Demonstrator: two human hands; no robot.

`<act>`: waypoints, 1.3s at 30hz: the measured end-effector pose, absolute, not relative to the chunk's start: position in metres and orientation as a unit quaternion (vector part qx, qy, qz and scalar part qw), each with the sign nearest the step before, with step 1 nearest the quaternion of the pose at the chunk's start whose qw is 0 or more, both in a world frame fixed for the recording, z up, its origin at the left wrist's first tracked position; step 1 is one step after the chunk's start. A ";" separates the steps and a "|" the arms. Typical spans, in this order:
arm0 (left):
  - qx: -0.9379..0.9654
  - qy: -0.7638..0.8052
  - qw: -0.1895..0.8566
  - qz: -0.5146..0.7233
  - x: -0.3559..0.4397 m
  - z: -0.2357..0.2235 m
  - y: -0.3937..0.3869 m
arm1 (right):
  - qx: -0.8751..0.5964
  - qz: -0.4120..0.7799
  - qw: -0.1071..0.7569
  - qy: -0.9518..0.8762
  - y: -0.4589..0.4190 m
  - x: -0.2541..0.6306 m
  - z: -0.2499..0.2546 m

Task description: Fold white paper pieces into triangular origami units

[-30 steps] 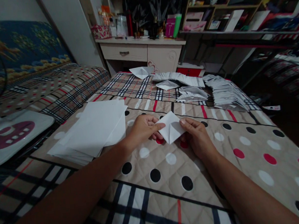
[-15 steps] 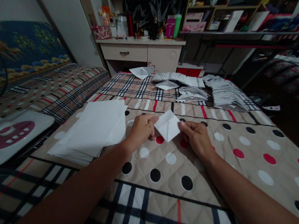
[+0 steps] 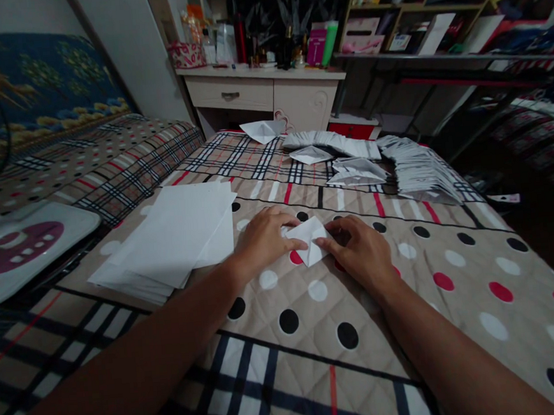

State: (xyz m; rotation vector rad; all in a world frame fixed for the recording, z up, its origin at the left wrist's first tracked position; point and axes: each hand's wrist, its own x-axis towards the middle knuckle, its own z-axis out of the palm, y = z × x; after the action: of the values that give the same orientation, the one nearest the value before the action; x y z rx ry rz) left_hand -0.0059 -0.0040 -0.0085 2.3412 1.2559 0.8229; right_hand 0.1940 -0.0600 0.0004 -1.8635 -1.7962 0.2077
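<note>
Midway between the left and right edges of the bed surface [image 3: 316,339], the left hand [image 3: 266,235] pinches the left corner of the folded paper [image 3: 312,229], thumb on top; the right hand [image 3: 364,252] pinches its right side, thumb also on top. The piece is probably light, crisp at the creases and easily crumpled; hold it by 2 opposite corners with light fingertip pressure. The forearms [image 3: 180,324] reach forward from the near edge and converge. Toward the left edge lies 1 stack of sheets [image 3: 183,234]; toward the far right corner, rows of folded pieces [image 3: 420,170].
</note>
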 end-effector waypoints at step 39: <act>0.926 0.220 0.136 0.274 -0.016 -0.004 -0.001 | -0.464 0.075 0.256 -0.845 -0.067 0.193 0.005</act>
State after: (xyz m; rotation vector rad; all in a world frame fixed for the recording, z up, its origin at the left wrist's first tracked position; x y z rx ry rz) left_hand -0.0159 -0.0012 -0.0036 2.6818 0.6374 0.7948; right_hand 0.1932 -0.0668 0.0045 -1.2597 -2.2926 0.2039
